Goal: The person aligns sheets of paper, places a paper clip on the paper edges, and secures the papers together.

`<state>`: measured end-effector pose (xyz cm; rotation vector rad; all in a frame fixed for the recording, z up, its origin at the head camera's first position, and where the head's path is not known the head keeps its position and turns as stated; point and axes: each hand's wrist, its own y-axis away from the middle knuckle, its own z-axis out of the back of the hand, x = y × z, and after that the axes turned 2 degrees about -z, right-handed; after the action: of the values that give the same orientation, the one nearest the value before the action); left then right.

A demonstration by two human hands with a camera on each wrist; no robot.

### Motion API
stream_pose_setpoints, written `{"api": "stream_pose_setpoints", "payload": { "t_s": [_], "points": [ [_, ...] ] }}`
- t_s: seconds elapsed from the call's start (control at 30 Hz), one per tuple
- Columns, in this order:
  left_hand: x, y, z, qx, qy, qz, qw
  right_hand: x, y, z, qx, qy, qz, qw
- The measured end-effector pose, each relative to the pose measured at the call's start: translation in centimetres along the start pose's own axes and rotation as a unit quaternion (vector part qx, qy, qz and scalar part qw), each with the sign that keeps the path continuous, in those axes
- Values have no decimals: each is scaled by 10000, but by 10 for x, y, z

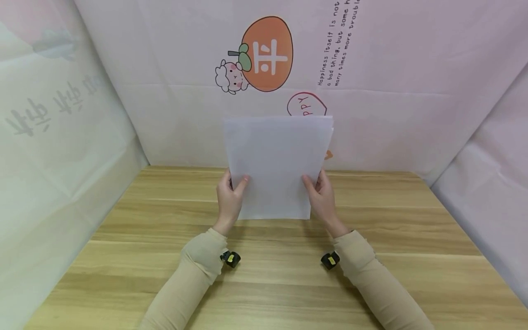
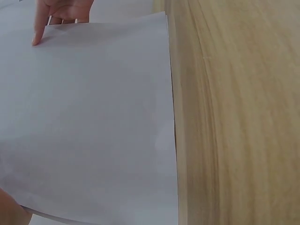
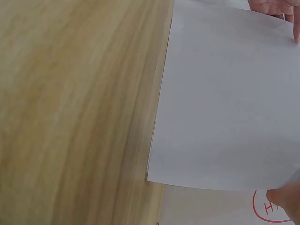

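A stack of white paper stands nearly upright between my two hands, its sheets slightly uneven at the upper right corner. My left hand grips the left edge, thumb on the front face and fingers behind it. The opposite edge is held the same way by my right hand. In the left wrist view the paper fills the left half, with the right hand at its far edge. From the right wrist, the paper shows blank, and the left hand pinches its far side.
Below the paper spreads a wood-grain table. A pale printed cloth with cartoon figures and lettering hangs behind the table's far edge, and more pale cloth lines the sides. Small black cameras sit at both wrists.
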<state>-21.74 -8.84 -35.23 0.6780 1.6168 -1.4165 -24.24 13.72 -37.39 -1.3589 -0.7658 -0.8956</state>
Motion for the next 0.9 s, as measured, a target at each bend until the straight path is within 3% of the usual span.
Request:
{"api": "stream_pose_setpoints", "payload": {
  "t_s": [0.13, 0.4, 0.63, 0.9],
  "points": [
    [1, 0, 0, 39, -78, -6, 10000, -15, -2, 1, 1, -25, -103, 9999],
    [1, 0, 1, 104, -189, 186, 9996, -21, -2, 2, -51, -30, -400, 9992],
    [38, -8, 1, 190, -186, 356, 9990, -24, -3, 4, 44, 34, -715, 9974],
    [44, -7, 3, 336, -198, 729, 9966, -34, -3, 9, 406, 120, -995, 9941]
  ]
}}
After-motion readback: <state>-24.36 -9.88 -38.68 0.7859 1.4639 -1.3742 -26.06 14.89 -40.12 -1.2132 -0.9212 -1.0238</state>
